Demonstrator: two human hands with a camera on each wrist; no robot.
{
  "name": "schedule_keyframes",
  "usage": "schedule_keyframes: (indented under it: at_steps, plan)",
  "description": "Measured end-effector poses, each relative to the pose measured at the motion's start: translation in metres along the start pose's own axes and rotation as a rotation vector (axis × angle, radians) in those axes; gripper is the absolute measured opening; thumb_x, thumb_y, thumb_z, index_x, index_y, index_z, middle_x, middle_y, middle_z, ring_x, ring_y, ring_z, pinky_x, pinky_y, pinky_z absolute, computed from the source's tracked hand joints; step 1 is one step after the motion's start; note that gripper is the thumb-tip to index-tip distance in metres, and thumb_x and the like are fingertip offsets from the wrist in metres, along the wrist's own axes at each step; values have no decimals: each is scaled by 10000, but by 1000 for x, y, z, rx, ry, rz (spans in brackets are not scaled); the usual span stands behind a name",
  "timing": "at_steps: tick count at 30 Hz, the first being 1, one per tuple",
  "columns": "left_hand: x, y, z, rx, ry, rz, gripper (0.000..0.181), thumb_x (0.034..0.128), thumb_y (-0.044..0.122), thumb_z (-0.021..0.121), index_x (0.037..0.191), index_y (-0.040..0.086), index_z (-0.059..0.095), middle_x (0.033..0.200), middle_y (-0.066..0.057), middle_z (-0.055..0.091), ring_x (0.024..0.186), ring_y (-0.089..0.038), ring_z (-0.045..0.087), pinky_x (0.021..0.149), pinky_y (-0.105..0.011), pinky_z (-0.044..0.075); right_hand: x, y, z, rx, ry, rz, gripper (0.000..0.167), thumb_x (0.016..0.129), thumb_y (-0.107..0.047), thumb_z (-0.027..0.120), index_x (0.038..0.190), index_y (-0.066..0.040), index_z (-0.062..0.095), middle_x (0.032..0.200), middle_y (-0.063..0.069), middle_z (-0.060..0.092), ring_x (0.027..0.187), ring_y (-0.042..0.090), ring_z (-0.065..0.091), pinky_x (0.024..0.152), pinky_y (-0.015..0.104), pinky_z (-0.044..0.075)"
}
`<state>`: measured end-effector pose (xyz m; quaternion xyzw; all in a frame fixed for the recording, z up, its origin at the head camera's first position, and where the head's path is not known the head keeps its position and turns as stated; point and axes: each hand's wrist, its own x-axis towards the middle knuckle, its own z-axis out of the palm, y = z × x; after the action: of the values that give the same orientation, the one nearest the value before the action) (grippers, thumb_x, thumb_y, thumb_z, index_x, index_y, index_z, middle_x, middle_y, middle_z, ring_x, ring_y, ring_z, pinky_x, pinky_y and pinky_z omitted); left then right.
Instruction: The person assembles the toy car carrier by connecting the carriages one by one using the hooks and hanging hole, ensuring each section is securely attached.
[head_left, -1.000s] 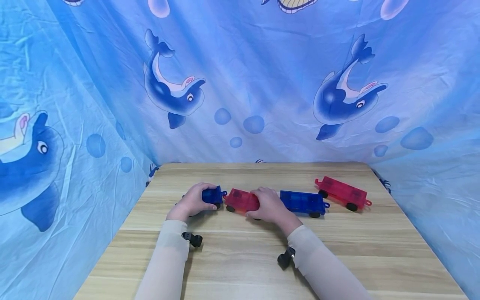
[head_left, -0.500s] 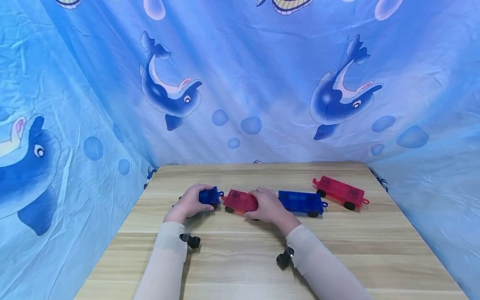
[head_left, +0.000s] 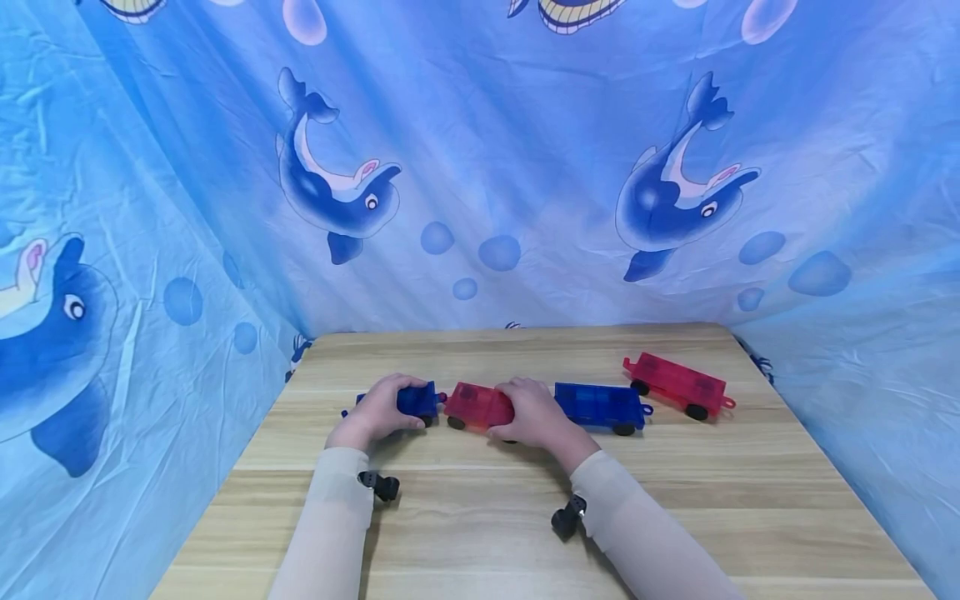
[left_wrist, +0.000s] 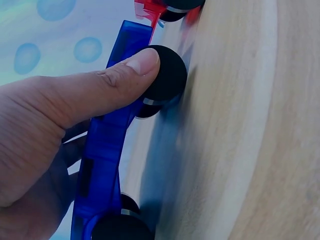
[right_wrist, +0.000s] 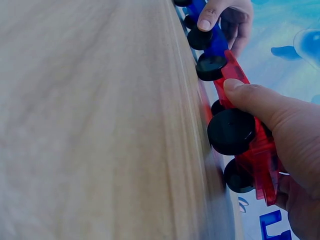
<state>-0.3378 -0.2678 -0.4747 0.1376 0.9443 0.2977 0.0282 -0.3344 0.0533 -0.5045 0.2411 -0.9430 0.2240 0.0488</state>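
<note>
My left hand (head_left: 377,414) grips a translucent blue toy train car (head_left: 422,400) with black wheels. In the left wrist view its thumb lies against a black wheel (left_wrist: 167,75), with the other fingers behind the blue body. My right hand (head_left: 534,412) holds a translucent red toy train car (head_left: 474,406), thumb on the near side, its right end hidden by the hand. The two cars meet end to end, the red hook (head_left: 443,398) overlapping the blue car's end loop. Whether they are fully linked I cannot tell.
Just right of my right hand stands a second blue car (head_left: 603,406), partly covered by the hand. Behind it to the right, another red car (head_left: 678,383) sits at an angle on the wooden table (head_left: 480,517). A dolphin-print cloth (head_left: 480,167) hangs behind the table.
My left hand has lowered the blue car slightly, and its end loop now sits at the red car's hook. The right hand keeps its hold. The head view has shifted a little.
</note>
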Motion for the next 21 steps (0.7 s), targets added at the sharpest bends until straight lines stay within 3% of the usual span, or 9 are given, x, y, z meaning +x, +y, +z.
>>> schedule_keyframes:
  at_steps: [21]
  plan:
    - [-5, -9, -9, -41, -22, -65, 841, 740, 155, 977, 1485, 224, 594, 1573, -137, 483, 1428, -452, 444, 1114, -647, 405, -3, 2, -9, -57, -2, -1, 860, 784, -618, 868, 1449, -129, 626, 1316, 56, 623, 1253, 282, 548, 1127, 510, 393]
